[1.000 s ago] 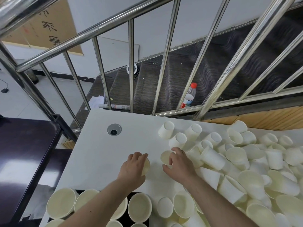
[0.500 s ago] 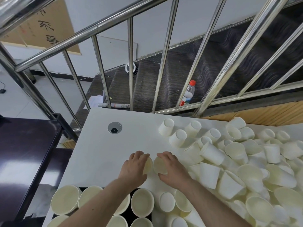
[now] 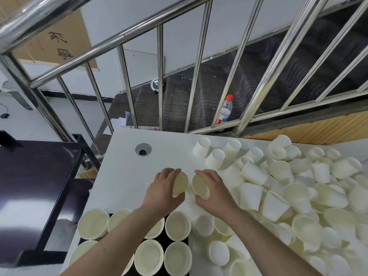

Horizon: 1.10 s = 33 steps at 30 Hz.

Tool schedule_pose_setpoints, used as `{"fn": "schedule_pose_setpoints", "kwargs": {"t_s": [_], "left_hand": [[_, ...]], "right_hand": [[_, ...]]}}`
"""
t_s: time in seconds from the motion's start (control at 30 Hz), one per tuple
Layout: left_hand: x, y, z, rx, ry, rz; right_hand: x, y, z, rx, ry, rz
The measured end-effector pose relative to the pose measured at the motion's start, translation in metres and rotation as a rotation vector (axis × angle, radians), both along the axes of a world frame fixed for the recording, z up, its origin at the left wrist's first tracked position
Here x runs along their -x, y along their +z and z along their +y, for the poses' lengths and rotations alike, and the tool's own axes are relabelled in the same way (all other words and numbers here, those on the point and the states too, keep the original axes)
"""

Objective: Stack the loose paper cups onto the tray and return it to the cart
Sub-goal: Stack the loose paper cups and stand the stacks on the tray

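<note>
My left hand (image 3: 162, 193) grips a paper cup (image 3: 180, 183) lying on its side, mouth turned right. My right hand (image 3: 216, 193) grips a second paper cup (image 3: 200, 186), mouth turned left, so the two rims nearly face each other over the white table (image 3: 123, 176). A large heap of loose white paper cups (image 3: 298, 186) covers the table's right half. Near the front edge a black tray (image 3: 162, 239) carries several upright cups (image 3: 177, 226), partly hidden by my forearms.
A steel stair railing (image 3: 197, 76) runs behind the table's far edge, with a water bottle (image 3: 225, 110) on the steps beyond. A round cable grommet (image 3: 143, 150) sits in the tabletop. A dark purple cart or table surface (image 3: 33, 186) stands at the left.
My right hand has carried its cup left from the heap toward the cup in my left hand. The two cup mouths are now close together. The view has tilted slightly down.
</note>
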<state>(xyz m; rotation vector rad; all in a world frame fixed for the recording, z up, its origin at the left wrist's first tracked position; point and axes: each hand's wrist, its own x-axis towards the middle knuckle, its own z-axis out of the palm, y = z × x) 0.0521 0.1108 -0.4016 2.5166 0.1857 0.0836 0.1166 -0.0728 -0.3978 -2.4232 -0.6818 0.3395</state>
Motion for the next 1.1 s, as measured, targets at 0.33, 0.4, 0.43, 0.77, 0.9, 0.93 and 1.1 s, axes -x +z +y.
{"fn": "schedule_pose_setpoints", "kwargs": {"t_s": [0.33,0.4,0.43,0.77,0.9,0.93,1.1], "left_hand": [[0.058,0.04,0.001,-0.034,0.058,-0.064],[0.07,0.045,0.003,-0.046,0.069,-0.055],[0.074,0.045,0.005,-0.053,0.075,-0.041],[0.096,0.033,0.01,-0.156,0.061,0.177],[0.094,0.024,0.01,-0.198,0.027,0.229],[0.094,0.021,0.01,-0.203,0.021,0.239],[0.096,0.012,0.012,-0.249,0.001,0.276]], "right_hand": [[0.043,0.033,-0.008,-0.115,0.145,-0.01],[0.051,0.035,-0.01,-0.102,0.179,-0.008],[0.055,0.035,-0.01,-0.089,0.194,-0.003],[0.076,0.023,0.005,0.058,0.252,0.025],[0.075,0.017,0.011,0.105,0.259,0.043],[0.075,0.015,0.012,0.118,0.264,0.046],[0.076,0.006,0.015,0.208,0.279,0.032]]}}
